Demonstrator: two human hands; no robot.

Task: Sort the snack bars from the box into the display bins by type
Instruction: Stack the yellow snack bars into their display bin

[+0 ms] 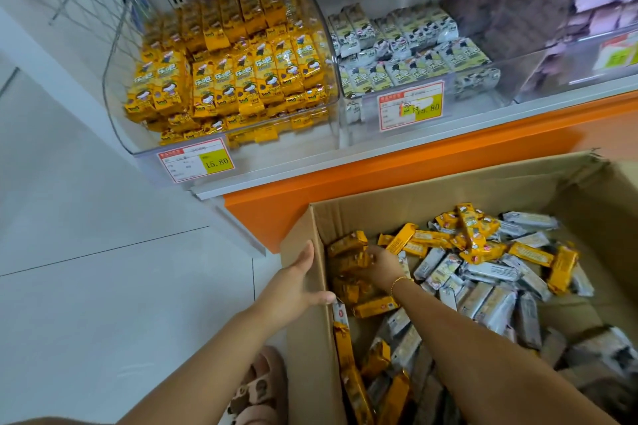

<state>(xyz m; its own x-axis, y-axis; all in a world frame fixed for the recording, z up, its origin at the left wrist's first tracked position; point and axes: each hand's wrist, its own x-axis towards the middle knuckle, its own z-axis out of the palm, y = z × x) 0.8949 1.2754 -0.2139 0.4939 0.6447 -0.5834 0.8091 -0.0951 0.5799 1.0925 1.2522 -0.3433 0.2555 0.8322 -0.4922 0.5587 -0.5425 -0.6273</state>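
The left hand [299,281] is open and lies flat on the left wall of the cardboard box [431,190], with the thumb hooked over the top edge of this wall and the fingers outside. It holds no bar. The right hand [378,266] is inside the box, just beside that same wall, and its fingers are closed around a bunch of yellow bars [348,254]; how many bars it holds I cannot tell, because this part is blurred. A thin gold bracelet [400,281] is on the right wrist.

In the box, yellow bars and grey-white bars [483,290] lie mixed in a loose heap. More yellow ones are near the left wall and at the far side of the box, and more grey-white ones are toward the right side.

Behind the box, above an orange shelf front [397,169], stand clear plastic bins. The left bin [114,86] is filled with yellow bars in neat rows and has a price tag [196,159] on its front. The bin to the right of it [352,134] has grey-white bars only on the bottom, also with a price tag [411,105]. Left of the box, on the floor, a pink sandal [259,386] shows.
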